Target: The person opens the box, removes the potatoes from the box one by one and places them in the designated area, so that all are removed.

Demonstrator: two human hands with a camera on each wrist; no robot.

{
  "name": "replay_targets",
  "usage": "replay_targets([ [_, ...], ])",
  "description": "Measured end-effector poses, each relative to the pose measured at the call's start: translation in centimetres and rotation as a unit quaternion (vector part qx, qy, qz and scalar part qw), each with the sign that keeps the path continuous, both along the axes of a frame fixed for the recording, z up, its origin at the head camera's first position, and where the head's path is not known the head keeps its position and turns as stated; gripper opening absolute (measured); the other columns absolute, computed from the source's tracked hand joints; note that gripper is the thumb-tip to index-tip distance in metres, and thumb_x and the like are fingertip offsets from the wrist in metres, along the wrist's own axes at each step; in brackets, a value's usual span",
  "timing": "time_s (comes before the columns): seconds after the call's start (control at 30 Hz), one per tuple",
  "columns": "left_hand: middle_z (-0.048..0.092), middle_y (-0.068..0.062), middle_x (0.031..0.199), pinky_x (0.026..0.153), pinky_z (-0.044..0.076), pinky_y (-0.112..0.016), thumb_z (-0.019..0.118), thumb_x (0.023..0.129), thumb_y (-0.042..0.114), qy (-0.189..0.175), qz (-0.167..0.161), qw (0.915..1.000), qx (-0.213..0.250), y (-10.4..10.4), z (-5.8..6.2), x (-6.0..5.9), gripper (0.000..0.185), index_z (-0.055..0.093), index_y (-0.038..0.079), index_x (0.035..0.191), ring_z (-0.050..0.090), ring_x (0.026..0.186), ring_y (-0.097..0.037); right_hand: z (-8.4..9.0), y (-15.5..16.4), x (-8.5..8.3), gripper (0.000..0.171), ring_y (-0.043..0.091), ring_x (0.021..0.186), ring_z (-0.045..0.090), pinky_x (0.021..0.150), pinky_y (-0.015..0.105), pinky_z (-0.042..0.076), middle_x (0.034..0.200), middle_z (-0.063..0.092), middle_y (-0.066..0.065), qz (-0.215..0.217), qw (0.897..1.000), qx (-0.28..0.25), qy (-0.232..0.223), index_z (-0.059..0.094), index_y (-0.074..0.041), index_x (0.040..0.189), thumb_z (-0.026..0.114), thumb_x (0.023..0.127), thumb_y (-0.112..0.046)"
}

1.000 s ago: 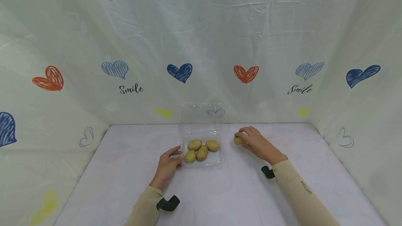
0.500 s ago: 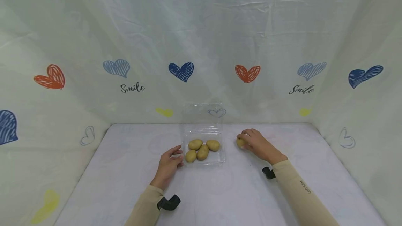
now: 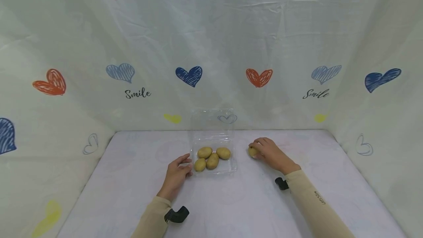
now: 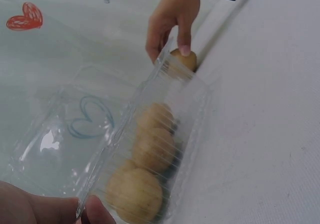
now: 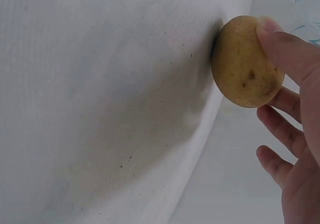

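Note:
A clear plastic clamshell container (image 3: 227,167) stands with its lid (image 3: 211,124) raised at the back. Inside it lie several potatoes (image 3: 212,161). My left hand (image 3: 176,177) is at the container's left side, and in the left wrist view its thumb and finger (image 4: 55,210) pinch the rim. To the right of the container, my right hand (image 3: 271,154) grips a single potato (image 5: 245,61) between thumb and fingers. That potato is at the table surface, its lower edge meeting a dark shadow; whether it bears on the table I cannot tell.
The table (image 3: 228,208) is covered with a white cloth. A few dark specks (image 5: 130,158) lie on it near the right hand. A pale curtain (image 3: 224,39) printed with hearts surrounds the table at the back and sides.
My right hand, holding the potato, has moved slightly down and a little to the right, away from the container. The left hand and the container stay where they were.

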State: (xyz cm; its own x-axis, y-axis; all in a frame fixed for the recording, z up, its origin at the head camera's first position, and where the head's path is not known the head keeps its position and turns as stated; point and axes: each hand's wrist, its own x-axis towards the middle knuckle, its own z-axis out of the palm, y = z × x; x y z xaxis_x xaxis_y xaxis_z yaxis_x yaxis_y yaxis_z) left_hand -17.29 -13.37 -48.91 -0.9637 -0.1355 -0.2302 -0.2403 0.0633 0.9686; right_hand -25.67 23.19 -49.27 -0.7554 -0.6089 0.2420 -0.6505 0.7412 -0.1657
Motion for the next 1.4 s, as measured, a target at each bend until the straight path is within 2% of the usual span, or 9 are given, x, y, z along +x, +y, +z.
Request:
replay_targets([
  [0.3,0.056,-0.026,0.137,0.072,0.059,-0.023,0.060,0.103,-0.006,0.000,-0.003,1.0000,0.003,-0.09,-0.05,0.01,0.048,0.051,-0.008,0.150,0.062,0.090,-0.018,-0.48,-0.08,-0.02,0.053,0.039,0.123,0.060,0.109,0.059,0.049,0.126,0.066,0.014,-0.034,0.999,0.018,-0.001,0.068,-0.006,0.131,0.090,0.084,-0.011],
  [0.67,0.056,-0.026,0.135,0.072,0.059,-0.023,0.060,0.103,-0.006,0.003,-0.003,1.0000,0.006,-0.08,-0.10,-0.02,0.047,0.051,-0.009,0.149,0.062,0.090,-0.018,-0.50,-0.44,-0.16,0.054,0.039,0.124,0.059,0.109,0.059,0.048,0.126,0.067,0.014,-0.055,0.998,0.011,0.005,0.068,-0.005,0.134,0.089,0.085,-0.015],
  [0.97,0.057,-0.027,0.136,0.071,0.058,-0.022,0.060,0.103,-0.006,0.006,-0.003,1.0000,0.007,-0.06,-0.17,0.03,0.046,0.052,-0.010,0.148,0.063,0.090,-0.017,-0.60,-0.78,-0.16,0.054,0.039,0.122,0.059,0.108,0.058,0.049,0.126,0.066,0.015,-0.082,0.997,0.009,-0.011,0.066,-0.004,0.137,0.087,0.089,-0.015],
  [1.4,0.056,-0.026,0.136,0.072,0.058,-0.023,0.059,0.104,-0.005,0.005,-0.006,1.0000,0.002,-0.10,-0.10,0.05,0.047,0.051,-0.008,0.150,0.062,0.091,-0.020,-0.43,-1.01,0.21,0.057,0.041,0.124,0.058,0.108,0.060,0.049,0.130,0.063,0.017,-0.080,0.996,0.005,-0.027,0.063,-0.004,0.141,0.085,0.091,-0.017],
])
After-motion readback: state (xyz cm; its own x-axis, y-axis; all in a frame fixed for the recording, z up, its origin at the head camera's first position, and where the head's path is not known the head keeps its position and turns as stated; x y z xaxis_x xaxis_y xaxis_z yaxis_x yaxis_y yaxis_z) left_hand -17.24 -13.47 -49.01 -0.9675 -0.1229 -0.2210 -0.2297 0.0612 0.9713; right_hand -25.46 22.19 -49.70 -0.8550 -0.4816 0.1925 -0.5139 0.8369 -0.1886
